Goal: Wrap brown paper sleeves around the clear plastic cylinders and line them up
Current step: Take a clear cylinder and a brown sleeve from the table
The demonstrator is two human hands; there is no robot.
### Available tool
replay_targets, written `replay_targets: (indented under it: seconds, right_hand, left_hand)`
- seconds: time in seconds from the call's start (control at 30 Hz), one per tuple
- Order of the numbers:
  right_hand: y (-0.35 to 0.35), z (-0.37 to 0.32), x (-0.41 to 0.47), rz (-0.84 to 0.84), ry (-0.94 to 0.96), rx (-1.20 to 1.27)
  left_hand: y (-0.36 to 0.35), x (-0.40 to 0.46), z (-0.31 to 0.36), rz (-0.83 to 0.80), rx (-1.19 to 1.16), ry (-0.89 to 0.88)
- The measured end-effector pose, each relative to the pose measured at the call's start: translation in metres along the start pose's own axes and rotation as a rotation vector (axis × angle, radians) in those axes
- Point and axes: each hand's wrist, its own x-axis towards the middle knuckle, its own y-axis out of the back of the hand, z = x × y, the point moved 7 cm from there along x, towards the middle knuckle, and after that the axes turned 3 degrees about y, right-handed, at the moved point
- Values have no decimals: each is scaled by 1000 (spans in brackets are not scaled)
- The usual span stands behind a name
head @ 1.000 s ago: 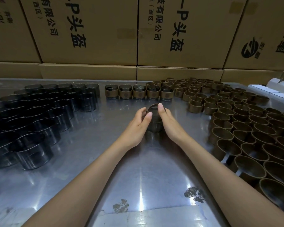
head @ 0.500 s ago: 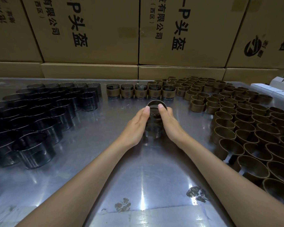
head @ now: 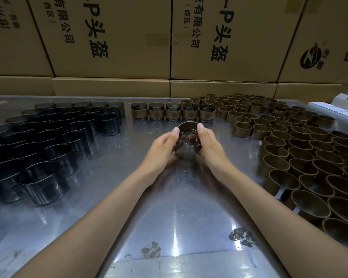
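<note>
Cylinder [head: 188, 146] farther forward between hands

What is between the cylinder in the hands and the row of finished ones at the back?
Nothing visible. The cylinder, held by the left hand and right hand, sits just in front of the row. Only bare table lies between.

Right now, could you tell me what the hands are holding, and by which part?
Both the left hand and right hand grip one clear cylinder by its opposite sides, thumbs at its rim.
</note>
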Motion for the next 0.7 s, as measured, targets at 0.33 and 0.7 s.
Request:
replay_targets:
  seconds: [0.33, 0.7]
  right_hand:
    - [-3, 6, 3, 1, -120, 125]
    - [-7, -6, -12, -336, -332, 406]
  left_hand:
    - [8, 1, -1, 139, -205, 102]
    - [7, -2, -8, -116, -225, 330]
